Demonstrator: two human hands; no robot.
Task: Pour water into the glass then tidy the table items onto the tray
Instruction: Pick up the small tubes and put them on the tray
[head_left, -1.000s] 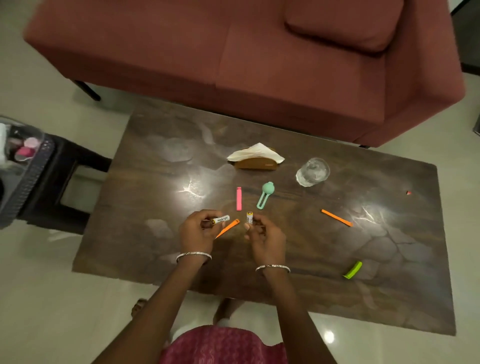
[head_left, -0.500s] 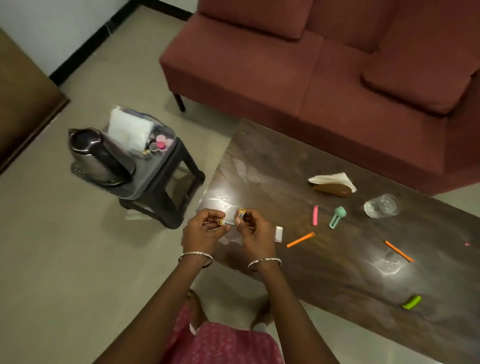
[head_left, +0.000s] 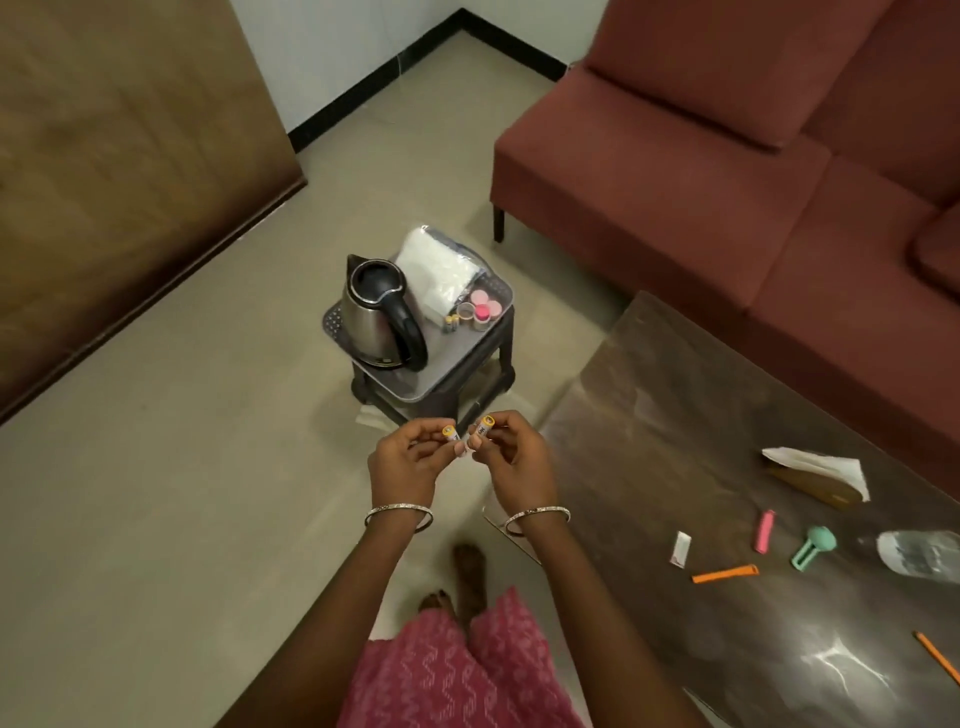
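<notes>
My left hand (head_left: 410, 462) pinches a small battery (head_left: 450, 432) and my right hand (head_left: 511, 460) pinches a second battery (head_left: 483, 427); both hands hover over the floor just before the stool. Beyond them a grey tray (head_left: 415, 384) on a dark stool carries a steel kettle (head_left: 382, 317), a white packet (head_left: 441, 270), small pink-lidded jars (head_left: 483, 309) and more batteries. On the brown table (head_left: 675, 415) at right lie the water glass (head_left: 919, 553), a napkin holder (head_left: 821, 475), a pink clip (head_left: 764, 530), a green clip (head_left: 813, 545), an orange stick (head_left: 724, 574) and a white sachet (head_left: 680, 548).
A maroon sofa (head_left: 727, 182) stands behind the table. A wooden panel (head_left: 114, 156) fills the left. Another orange stick (head_left: 937, 657) lies at the table's right edge. My feet (head_left: 457, 582) stand on beige floor between the stool and the table.
I have turned left from the table toward the stool. Both hands carried the batteries off the table edge and now hold them just short of the tray.
</notes>
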